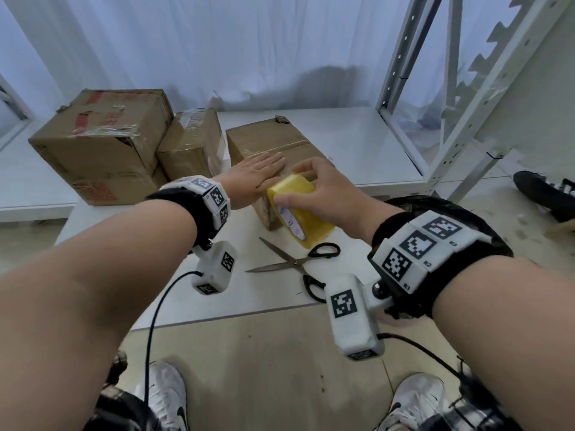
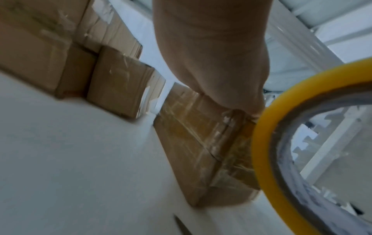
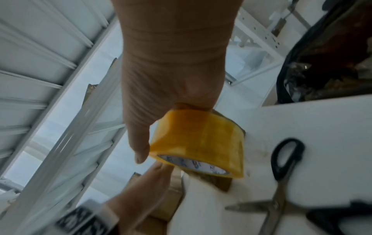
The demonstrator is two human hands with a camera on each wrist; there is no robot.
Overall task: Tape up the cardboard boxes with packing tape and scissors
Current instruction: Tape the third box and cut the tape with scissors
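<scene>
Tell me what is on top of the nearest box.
The left hand lies flat on the box; the right hand holds the tape roll at its near edge. The seam beneath is covered.

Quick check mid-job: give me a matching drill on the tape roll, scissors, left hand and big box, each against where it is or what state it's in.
Things:
1. tape roll
2. scissors
3. left hand
4. large box

States:
A. lying open on the table
B. flat on top of the near box
C. gripped by the right hand
D. at the far left, already taped

Pairs: 1-C, 2-A, 3-B, 4-D
</scene>
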